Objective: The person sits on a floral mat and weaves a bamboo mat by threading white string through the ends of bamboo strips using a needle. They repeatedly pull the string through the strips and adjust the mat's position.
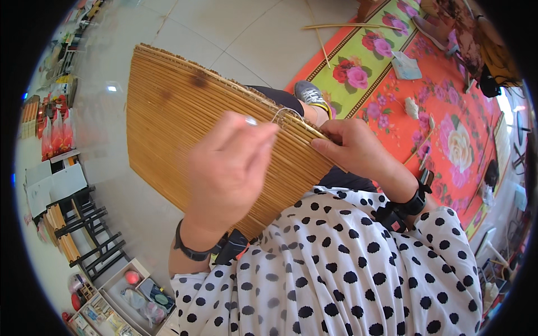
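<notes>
Across my lap slants a stiff mat of narrow golden-brown reeds (pixel 174 123) laid side by side, with a rough bound edge along its upper right side. A dark smudge marks its far part. My right hand (pixel 358 144) grips the mat's right corner, thumb on top and fingers underneath. Above the mat, my left hand (pixel 227 159) is closed in a pinch and slightly blurred by motion; something shiny shows on one finger. From its fingertips a thin pale strand (pixel 287 108) arcs to the bound edge. Any needle in the pinch is too small to make out.
A red and green flowered mat (pixel 381 73) covers the floor at right, with loose reeds (pixel 353 26) and a tissue pack (pixel 406 66) on it. Another person (pixel 457 33) sits at the far right. Boxes of small goods (pixel 134 291) and black racks (pixel 92 235) stand at left.
</notes>
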Motion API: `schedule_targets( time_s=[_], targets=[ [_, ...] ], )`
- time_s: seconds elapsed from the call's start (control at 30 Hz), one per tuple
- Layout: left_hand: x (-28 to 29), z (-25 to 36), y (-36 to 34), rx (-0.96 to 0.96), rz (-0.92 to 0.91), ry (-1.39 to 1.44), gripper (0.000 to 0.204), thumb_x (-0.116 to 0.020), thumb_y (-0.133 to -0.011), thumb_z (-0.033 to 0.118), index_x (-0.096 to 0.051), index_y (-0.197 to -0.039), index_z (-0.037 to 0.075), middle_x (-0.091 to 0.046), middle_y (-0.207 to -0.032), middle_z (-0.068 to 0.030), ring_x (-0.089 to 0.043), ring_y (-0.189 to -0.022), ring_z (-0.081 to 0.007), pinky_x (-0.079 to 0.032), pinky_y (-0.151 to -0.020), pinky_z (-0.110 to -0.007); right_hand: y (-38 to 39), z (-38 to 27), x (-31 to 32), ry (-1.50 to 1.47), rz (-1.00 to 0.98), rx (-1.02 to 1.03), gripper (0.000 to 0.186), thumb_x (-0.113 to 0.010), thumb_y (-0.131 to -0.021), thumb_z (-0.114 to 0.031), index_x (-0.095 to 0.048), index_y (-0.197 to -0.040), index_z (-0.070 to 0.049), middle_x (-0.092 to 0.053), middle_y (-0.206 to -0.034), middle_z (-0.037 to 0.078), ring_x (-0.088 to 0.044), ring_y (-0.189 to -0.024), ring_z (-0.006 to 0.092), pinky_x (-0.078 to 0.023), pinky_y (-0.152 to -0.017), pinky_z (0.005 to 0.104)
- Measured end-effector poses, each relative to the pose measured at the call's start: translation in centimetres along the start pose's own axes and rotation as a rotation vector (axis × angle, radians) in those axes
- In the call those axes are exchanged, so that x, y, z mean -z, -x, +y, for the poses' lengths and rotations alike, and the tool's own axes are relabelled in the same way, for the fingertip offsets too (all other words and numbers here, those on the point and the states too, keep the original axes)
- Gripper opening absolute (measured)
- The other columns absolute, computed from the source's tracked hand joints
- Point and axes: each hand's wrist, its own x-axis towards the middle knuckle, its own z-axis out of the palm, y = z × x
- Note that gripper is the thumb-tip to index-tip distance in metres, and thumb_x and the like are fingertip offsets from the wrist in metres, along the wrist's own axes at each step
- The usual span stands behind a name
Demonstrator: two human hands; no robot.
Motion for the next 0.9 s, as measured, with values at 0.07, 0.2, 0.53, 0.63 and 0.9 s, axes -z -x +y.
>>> schedule_targets(
  time_s=[0.07,0.2,0.53,0.63,0.9],
  targets=[
    [-0.9,0.1,0.5,-0.028,-0.137,-0.042,0.016,-0.071,-0.078,0.002,-0.068,-0.094,0.006,-0.058,-0.084,-0.0053,-0.061,-0.069,-0.0243,-0.050,-0.059,-0.035,0.1,0.0,-0.2,-0.030,0.010,0.007,0.025,-0.070,-0.088,-0.023,-0.070,-0.092,0.002,-0.064,-0.067,0.016,-0.059,-0.058,0.0232,-0.047,-0.058,0.0365],
    [-2.1,0.1,0.9,-0.090,-0.222,-0.171,0.013,-0.067,-0.076,0.004,-0.064,-0.088,0.008,-0.054,-0.078,-0.0055,-0.062,-0.068,-0.0228,-0.051,-0.058,-0.035,-0.1,0.8,-0.6,-0.076,0.022,0.046,0.024,-0.070,-0.087,-0.022,-0.069,-0.092,0.002,-0.061,-0.064,0.014,-0.056,-0.056,0.0209,-0.045,-0.056,0.0363],
    [-2.0,0.5,0.4,-0.108,-0.286,-0.211,0.012,-0.070,-0.081,0.003,-0.069,-0.093,0.003,-0.058,-0.077,-0.0077,-0.063,-0.065,-0.0248,-0.050,-0.056,-0.035,-0.2,1.1,-0.7,-0.040,0.052,0.103,0.024,-0.069,-0.087,-0.022,-0.070,-0.094,0.001,-0.060,-0.063,0.016,-0.056,-0.055,0.0233,-0.044,-0.055,0.0369],
    [-2.0,0.5,0.2,-0.110,-0.313,-0.228,0.011,-0.070,-0.081,0.003,-0.069,-0.092,0.002,-0.059,-0.077,-0.0080,-0.063,-0.065,-0.0253,-0.049,-0.056,-0.035,-0.2,1.1,-0.7,-0.047,0.038,0.074,0.024,-0.070,-0.087,-0.022,-0.071,-0.095,0.000,-0.060,-0.064,0.016,-0.057,-0.055,0.0235,-0.045,-0.055,0.0369],
    [-2.2,0.7,-0.2,-0.114,-0.349,-0.221,0.008,-0.064,-0.075,0.005,-0.056,-0.075,0.006,-0.055,-0.074,-0.0073,-0.064,-0.067,-0.0259,-0.052,-0.056,-0.037,-0.2,1.1,-0.6,-0.029,0.049,0.103,0.024,-0.070,-0.086,-0.022,-0.071,-0.097,0.000,-0.062,-0.064,0.016,-0.059,-0.056,0.0247,-0.046,-0.056,0.0365]
  ],
)
